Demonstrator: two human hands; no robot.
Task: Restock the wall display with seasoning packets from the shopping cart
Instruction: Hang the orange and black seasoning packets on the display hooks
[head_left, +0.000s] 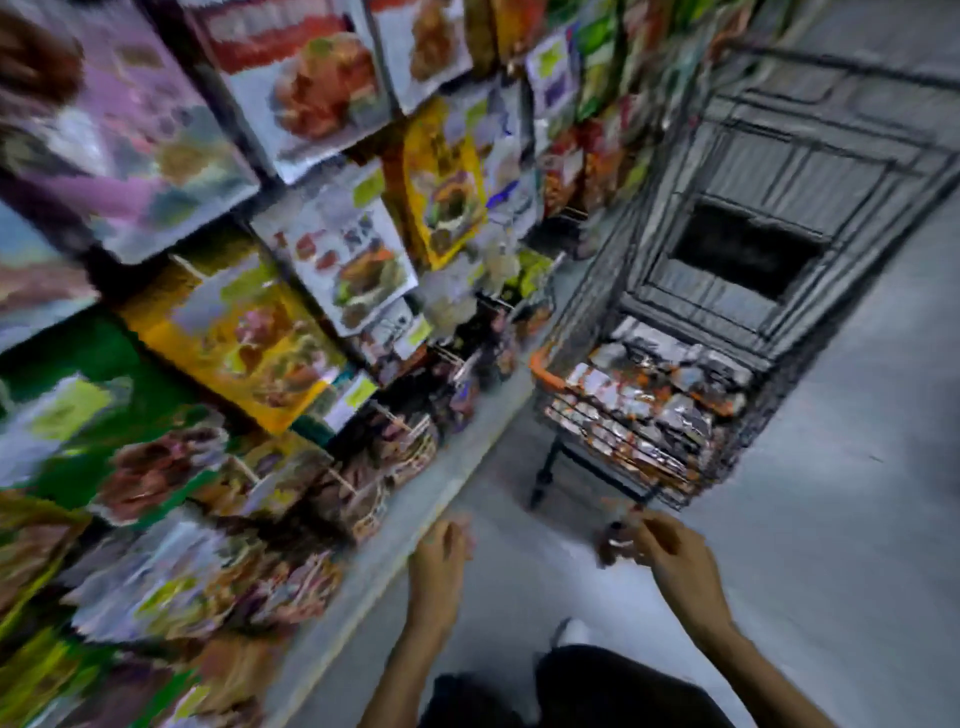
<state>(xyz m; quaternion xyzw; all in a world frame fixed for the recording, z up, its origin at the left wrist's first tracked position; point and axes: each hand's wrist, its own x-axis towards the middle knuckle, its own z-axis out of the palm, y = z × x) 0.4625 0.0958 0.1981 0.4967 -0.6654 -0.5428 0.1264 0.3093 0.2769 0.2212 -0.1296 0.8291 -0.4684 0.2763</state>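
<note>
The whole view is blurred by motion. The wall display (218, 332) of hanging seasoning packets fills the left side. The shopping cart (691, 332) stands at the right on the floor, with a heap of silver and orange seasoning packets (649, 410) in its near end. My left hand (441, 551) hangs low in the middle with loosely curled fingers and nothing visible in it. My right hand (670, 551) is just in front of the cart's near end, fingers curled; a small dark blurred shape lies at its fingertips, and I cannot tell whether it is held.
The grey floor (831, 519) stretches right of the cart. A pale ledge (415, 499) runs along the foot of the display. My dark trousers (597, 691) and a white shoe (571, 631) show at the bottom.
</note>
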